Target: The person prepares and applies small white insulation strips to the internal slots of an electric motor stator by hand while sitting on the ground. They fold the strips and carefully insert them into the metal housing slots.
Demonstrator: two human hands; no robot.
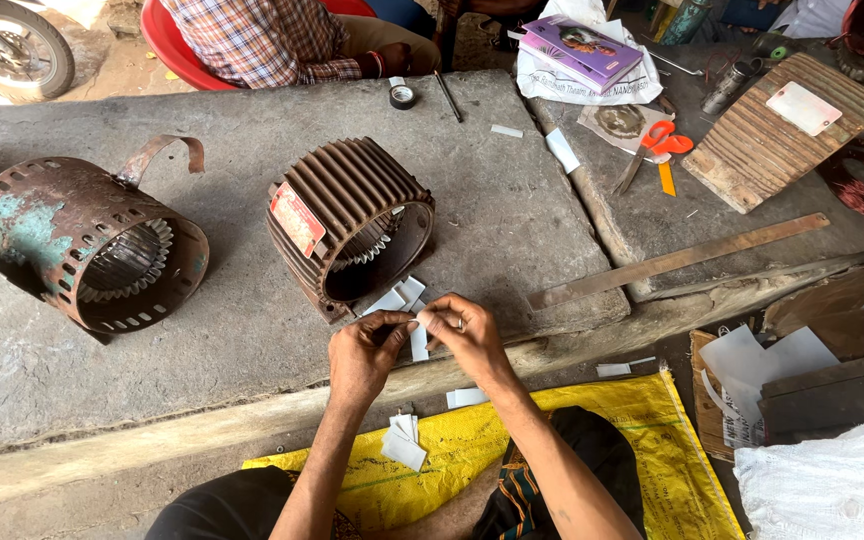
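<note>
Pinching from both sides, the left hand [360, 352] and the right hand [465, 335] meet over the front edge of the stone worktop [512, 220], their fingers closed on a small white paper strip [419, 340] that hangs down between them. Whether they hold one strip or several is hard to tell at this size. Just behind the hands, more white strips [397, 297] lie at the mouth of a ribbed brown motor housing [350, 222] resting on its side. Well apart to the left sits a rusty, green-stained stator shell [87, 245]. A few folded strips [402, 440] rest on the yellow sack [512, 440] below the wrists. Orange-handled scissors [657, 145] and a long metal ruler [677, 260] lie to the right.
</note>
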